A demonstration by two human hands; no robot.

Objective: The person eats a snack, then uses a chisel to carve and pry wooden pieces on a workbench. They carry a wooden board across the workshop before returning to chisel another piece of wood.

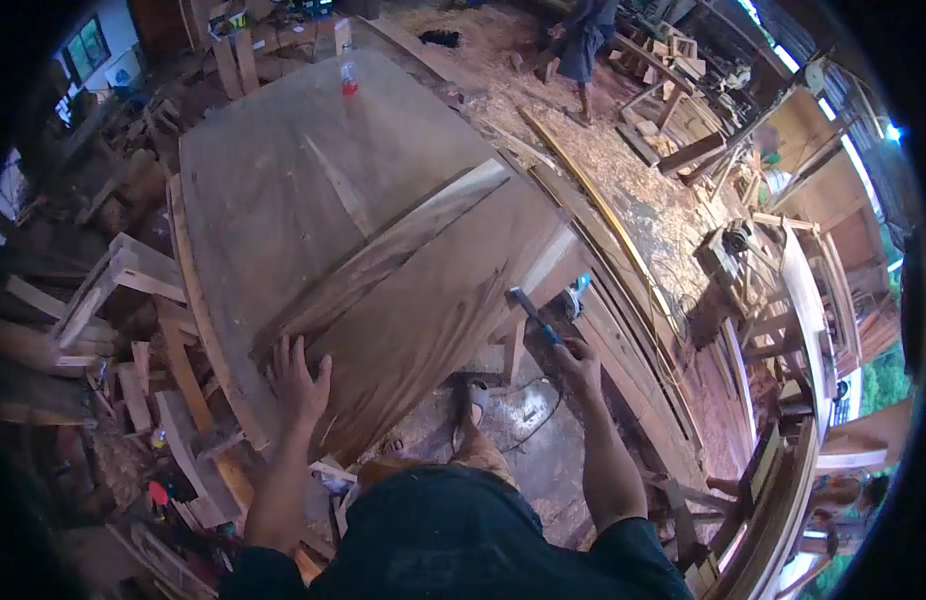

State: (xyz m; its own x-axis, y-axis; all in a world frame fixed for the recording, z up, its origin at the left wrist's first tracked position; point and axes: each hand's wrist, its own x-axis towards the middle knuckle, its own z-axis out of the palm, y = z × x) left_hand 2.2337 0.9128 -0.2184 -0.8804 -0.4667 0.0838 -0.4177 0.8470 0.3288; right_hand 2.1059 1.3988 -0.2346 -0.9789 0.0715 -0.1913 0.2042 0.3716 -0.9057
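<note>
A wide wooden panel lies in front of me, and a dark-grained board rests at its near side. My left hand lies on the near left part of that board, fingers spread, holding nothing. In my right hand is a chisel-like tool with a dark handle and a flat blade. The blade points up and left, near the board's right end. A teal power tool sits just beyond it. On the panel's far part stands a small red-bottomed bottle.
Stacked planks run along the right side. Wood scraps and frames crowd the left. A person is on the shavings-covered floor at the back. My foot shows below the board.
</note>
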